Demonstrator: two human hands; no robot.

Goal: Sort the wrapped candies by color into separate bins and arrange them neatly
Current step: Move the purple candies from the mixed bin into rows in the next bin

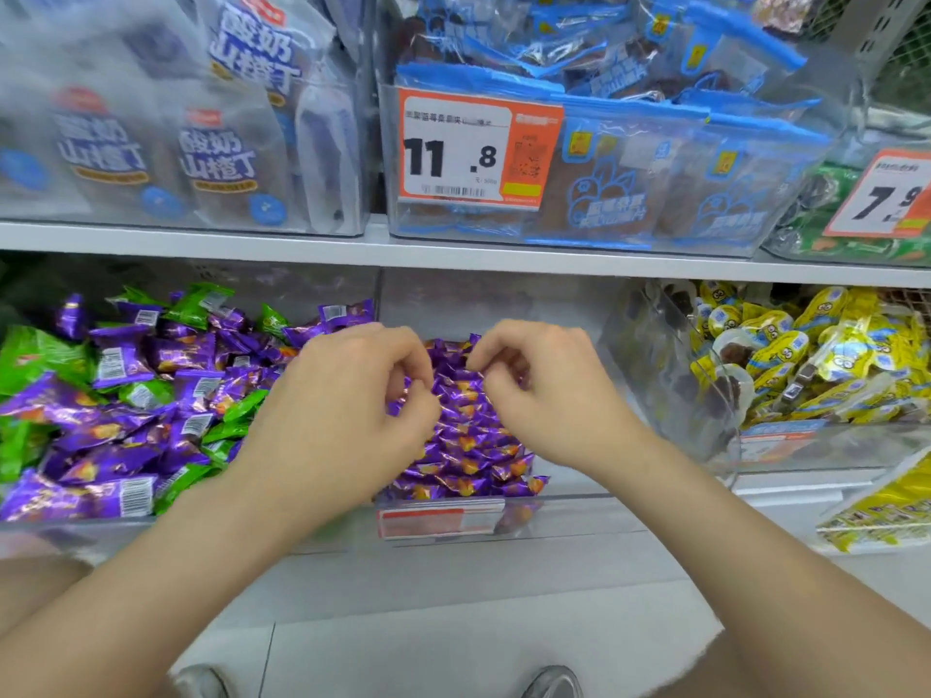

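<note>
A clear middle bin (pixel 569 516) on the lower shelf holds purple wrapped candies (pixel 468 440) lying in neat rows. Both my hands are over that pile. My left hand (pixel 347 395) has its fingers curled down and pinches a purple candy at the pile's left side. My right hand (pixel 544 385) has its fingers curled onto the candies near the pile's top and pinches one there. The left bin (pixel 60 534) holds a loose mix of purple candies (pixel 126 355) and green candies (pixel 35 355).
A bin of yellow wrapped snacks (pixel 816 355) stands to the right. The upper shelf carries bins of white bags (pixel 216 143) and blue packets (pixel 655 143), with price tags (pixel 468 153). An orange label (pixel 433 521) hangs on the middle bin's front. White floor lies below.
</note>
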